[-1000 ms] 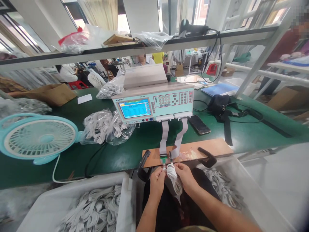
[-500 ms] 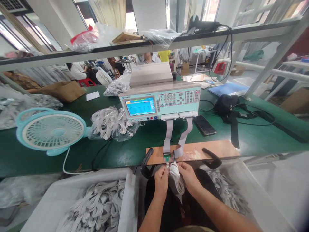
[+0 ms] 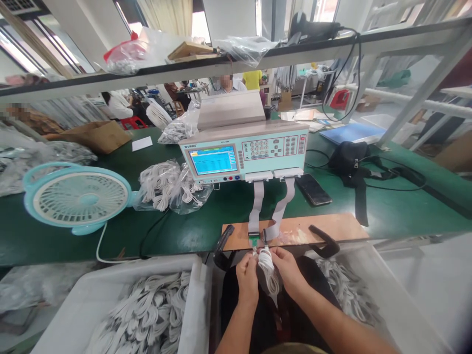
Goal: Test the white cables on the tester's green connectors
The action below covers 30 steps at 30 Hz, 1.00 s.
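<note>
Both hands sat at the tabletop (image 3: 184,236) edge, left hand (image 3: 246,275) and right hand (image 3: 289,270) fingers pinching the white cable bundle (image 3: 268,268) below the wooden board (image 3: 317,228); bins flanked closely; little had shifted since earlier

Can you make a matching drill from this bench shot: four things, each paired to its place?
Things:
1. fan
2. phone
3. coiled white cable
4. black bag

Places:
A. held between the left hand and right hand at the bench's near edge
B. far left on the green bench
C. lying flat just right of the tester
D. further right than the phone, straps trailing over the bench

Pairs: 1-B, 2-C, 3-A, 4-D
</note>
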Available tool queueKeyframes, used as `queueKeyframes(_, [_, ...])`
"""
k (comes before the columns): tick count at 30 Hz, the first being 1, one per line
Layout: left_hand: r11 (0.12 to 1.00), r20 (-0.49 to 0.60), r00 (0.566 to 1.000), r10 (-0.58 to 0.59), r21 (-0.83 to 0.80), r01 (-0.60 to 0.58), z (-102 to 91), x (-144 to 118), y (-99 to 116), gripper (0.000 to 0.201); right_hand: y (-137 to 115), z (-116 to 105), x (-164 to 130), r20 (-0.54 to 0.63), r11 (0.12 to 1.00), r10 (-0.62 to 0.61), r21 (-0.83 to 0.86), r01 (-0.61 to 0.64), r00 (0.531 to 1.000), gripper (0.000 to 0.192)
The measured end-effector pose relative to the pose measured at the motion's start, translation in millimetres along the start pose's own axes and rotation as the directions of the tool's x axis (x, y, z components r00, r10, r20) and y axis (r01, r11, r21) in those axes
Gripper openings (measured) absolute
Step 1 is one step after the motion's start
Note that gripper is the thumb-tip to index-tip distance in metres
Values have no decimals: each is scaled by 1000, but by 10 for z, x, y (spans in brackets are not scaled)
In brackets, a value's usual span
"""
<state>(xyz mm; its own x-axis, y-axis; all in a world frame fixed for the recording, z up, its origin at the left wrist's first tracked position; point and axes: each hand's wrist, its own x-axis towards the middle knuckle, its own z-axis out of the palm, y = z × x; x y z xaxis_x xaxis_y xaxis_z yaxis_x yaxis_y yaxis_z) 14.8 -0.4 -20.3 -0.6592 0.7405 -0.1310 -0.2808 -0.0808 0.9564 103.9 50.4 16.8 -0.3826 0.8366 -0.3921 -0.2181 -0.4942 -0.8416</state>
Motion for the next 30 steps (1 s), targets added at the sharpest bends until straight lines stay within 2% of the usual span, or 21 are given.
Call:
queueKeyframes(5, [1000, 22, 999, -27, 7, 27, -8, 12, -24, 26, 10, -10, 15, 14, 1000, -11, -7, 11, 1000, 32])
queueKeyframes(9, [985, 47, 999, -26, 171, 18, -12, 28, -35, 32, -1, 1, 21, 10, 999, -16, -40, 16, 1000, 35])
queueKeyframes(12, [949, 16, 1000, -14, 316, 8, -104, -98, 141, 33, 10, -22, -4, -13, 998, 15, -56, -16, 1000, 37])
queueKeyframes(14, [932, 34, 998, 59, 356, -67, -290, -210, 336, 30, 41, -51, 15, -46, 996, 7, -83, -11, 999, 36])
queueKeyframes(16, [881, 54, 983, 175, 438, -181, -635, -306, 532, 28, 81, -70, 71, -46, 995, 22, -96, -26, 999, 35])
queueKeyframes(17, [822, 29, 976, 215, 535, -197, -878, -352, 617, 28, 98, -73, 99, -55, 994, 32, -99, -37, 998, 34])
queueKeyframes(18, [741, -20, 973, 232, 651, -164, -1166, -401, 689, 28, 107, -71, 120, -62, 994, 40, -100, -46, 997, 34])
queueKeyframes(19, [631, -117, 963, 241, 773, -64, -1489, -458, 743, 27, 109, -67, 129, -73, 993, 44, -102, -52, 996, 34])
queueKeyframes(20, [464, -223, 954, 202, 879, 108, -1833, -523, 779, 29, 103, -62, 127, -83, 993, 48, -105, -57, 995, 34])
queueKeyframes(22, [336, -324, 935, 145, 905, 262, -2517, -685, 791, 31, 80, -53, 102, -104, 992, 52, -112, -63, 993, 34])
queueKeyframes(24, [227, -378, 924, 58, 906, 356, -3086, -885, 727, 39, 65, -53, 77, -110, 990, 64, -122, -77, 992, 33])
queueKeyframes(25, [177, -397, 918, 4, 903, 390, -3301, -992, 671, 43, 66, -58, 73, -109, 989, 67, -126, -80, 992, 33])
queueKeyframes(27, [95, -415, 904, -97, 901, 424, -3589, -1191, 530, 49, 85, -74, 82, -104, 988, 58, -137, -72, 993, 33])
queueKeyframes(30, [23, -395, 900, -186, 913, 406, -3761, -1360, 320, 54, 140, -110, 120, -108, 989, 22, -144, -37, 994, 31])
